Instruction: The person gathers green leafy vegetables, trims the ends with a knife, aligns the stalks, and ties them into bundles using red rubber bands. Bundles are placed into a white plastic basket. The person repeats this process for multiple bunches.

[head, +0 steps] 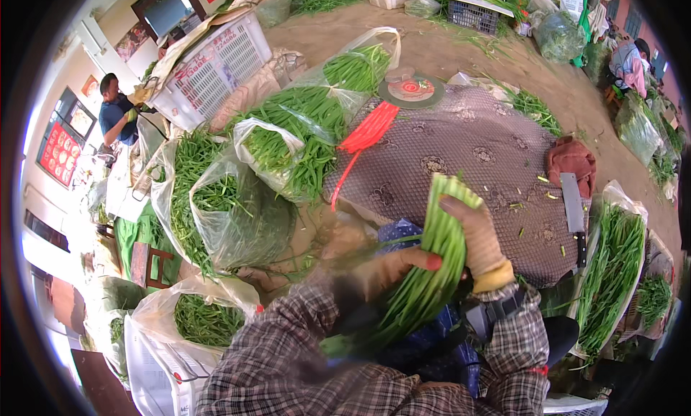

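A thick bundle of long green leafy stems, probably garlic chives point(440, 243), slants across my lap with its pale cut ends up. My right hand point(478, 235), in a tan work glove with a yellow cuff, is wrapped around the upper part near those ends. Lower down, my left hand point(397, 270) grips the bundle from the other side; a red-tipped finger lies across the stems. Motion blurs this hand and its wrist. Before me, a patterned brown cloth point(453, 140) covers a low work surface. Several red ties point(372, 130) lie at its left edge.
A cleaver point(572, 203) and a reddish-brown rag point(572, 162) lie at the cloth's right edge. A round disc point(413, 89) rests at the far edge. Bags of greens point(291, 151) stand left, another point(612, 270) right. A crate point(216, 65) and a person point(119, 111) are beyond.
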Demonstrator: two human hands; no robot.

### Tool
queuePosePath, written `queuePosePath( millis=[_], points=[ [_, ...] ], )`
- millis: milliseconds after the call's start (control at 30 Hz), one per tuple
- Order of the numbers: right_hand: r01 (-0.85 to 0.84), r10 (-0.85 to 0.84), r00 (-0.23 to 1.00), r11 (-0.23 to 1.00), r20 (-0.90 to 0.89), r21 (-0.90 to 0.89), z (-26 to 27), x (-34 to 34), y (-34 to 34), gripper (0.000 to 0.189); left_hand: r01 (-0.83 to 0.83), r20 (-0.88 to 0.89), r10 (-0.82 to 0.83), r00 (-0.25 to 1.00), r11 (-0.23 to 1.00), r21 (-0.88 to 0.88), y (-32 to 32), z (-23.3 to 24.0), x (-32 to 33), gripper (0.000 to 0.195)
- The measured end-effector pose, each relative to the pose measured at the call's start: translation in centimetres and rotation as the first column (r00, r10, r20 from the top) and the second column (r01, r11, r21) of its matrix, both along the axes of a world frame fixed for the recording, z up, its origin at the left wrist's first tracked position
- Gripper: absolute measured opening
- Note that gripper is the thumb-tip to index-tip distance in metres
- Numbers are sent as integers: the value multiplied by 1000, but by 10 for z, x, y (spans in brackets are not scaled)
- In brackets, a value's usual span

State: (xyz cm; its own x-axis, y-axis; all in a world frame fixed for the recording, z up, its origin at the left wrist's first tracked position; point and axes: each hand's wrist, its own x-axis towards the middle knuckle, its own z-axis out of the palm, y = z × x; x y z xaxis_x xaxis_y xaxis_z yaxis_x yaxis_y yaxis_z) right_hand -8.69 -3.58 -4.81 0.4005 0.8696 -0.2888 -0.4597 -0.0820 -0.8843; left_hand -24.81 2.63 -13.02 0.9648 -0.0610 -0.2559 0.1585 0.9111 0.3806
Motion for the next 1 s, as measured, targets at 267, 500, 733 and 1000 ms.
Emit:
queuePosePath(
  millis=[267,500,733,1000],
  points=[
    [-270,252,955,958,-158,-99,-50,-29,150,52,-460,401,559,726,827,-321,54,-70,-83,78],
    [-276,299,953,924,48,-264,-137,-68,257,28,-386,697,519,495,850,-358,86,-81,-119,99],
    [-459,495,801,869,337,-186,-84,-43,137,28,-367,656,522,545,852,-373,99,-88,-125,98],
    [83,-33,865,994,500,-78,-64,116,38,22,-231,676,331,659,944,-236,100,-53,-80,99]
  ],
)
